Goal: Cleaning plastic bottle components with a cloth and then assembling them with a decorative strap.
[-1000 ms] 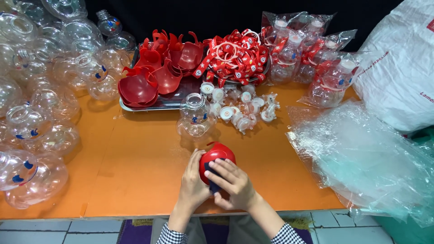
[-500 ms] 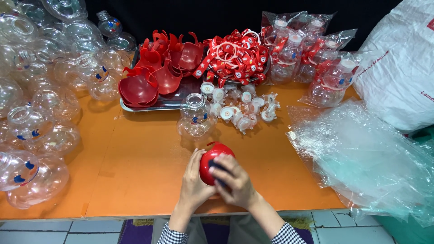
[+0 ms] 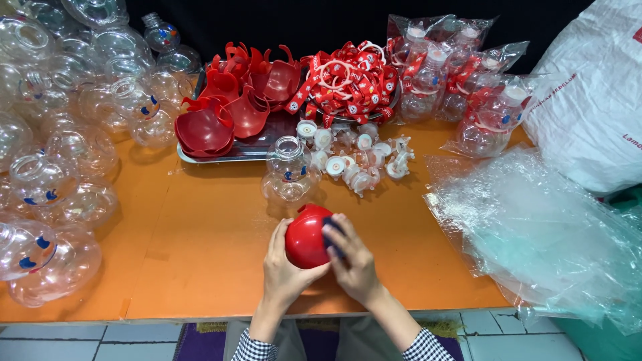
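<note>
A: What occupies the work surface, in order of size?

B: The orange table [image 3: 200, 267] carries everything. At its right edge lies a large white sack [image 3: 595, 100], with a stack of clear plastic bags [image 3: 535, 234] in front of it. A heap of clear round bottles [image 3: 60, 154] fills the left side. At the rear, a metal tray [image 3: 234, 154] holds red shell halves [image 3: 234, 100], beside a bundle of red straps [image 3: 348, 80] and several bagged bottles [image 3: 455, 80].

A: And the smaller items?

B: One clear bottle [image 3: 289, 175] stands upright just ahead of the hands. A cluster of white caps [image 3: 358, 160] lies to its right.

A: Where is the held part, and how do the fingers sit?

B: The red shell [image 3: 306, 239] is near the front table edge, between both hands. The left hand [image 3: 284, 274] cups its lower left side, fingers pressed together against the surface. The right hand [image 3: 353, 264] curls its fingers over the right side, pressing a dark blue piece [image 3: 332, 230] against the shell.
</note>
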